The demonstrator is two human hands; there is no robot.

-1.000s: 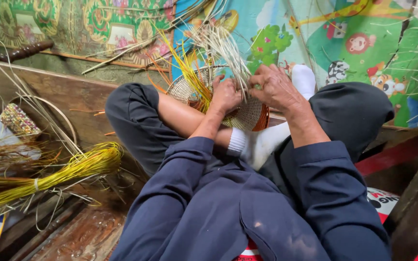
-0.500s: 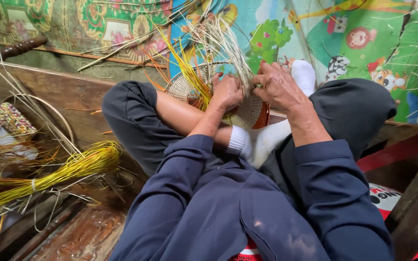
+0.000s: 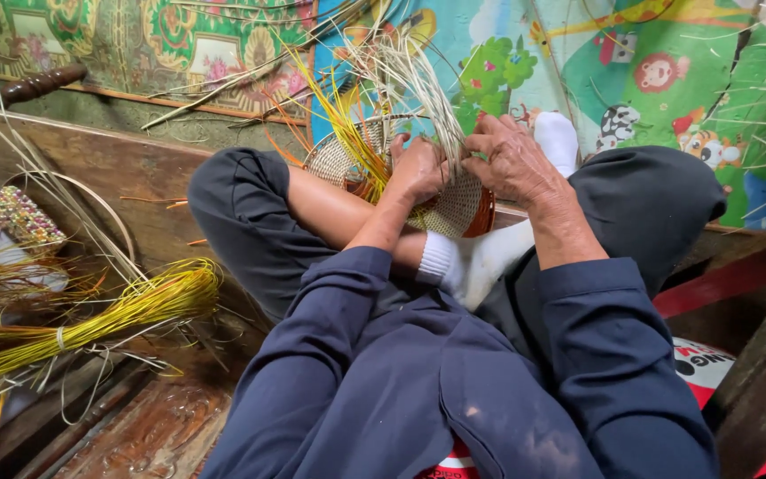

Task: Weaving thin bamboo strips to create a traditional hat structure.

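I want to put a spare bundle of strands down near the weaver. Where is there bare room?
The bare wooden board between the raised left knee and the patterned mat is mostly free. The carved wood below the yellow bundle is also open. Crowded: around the woven basket, where both hands, left and right, work among loose strands.

A single head-worn camera looks steeply down and forward from close above the seated person's lap, taking in crossed legs, both forearms, the wooden bench edge (image 3: 90, 164) at left and the patterned mat (image 3: 667, 80) beyond.
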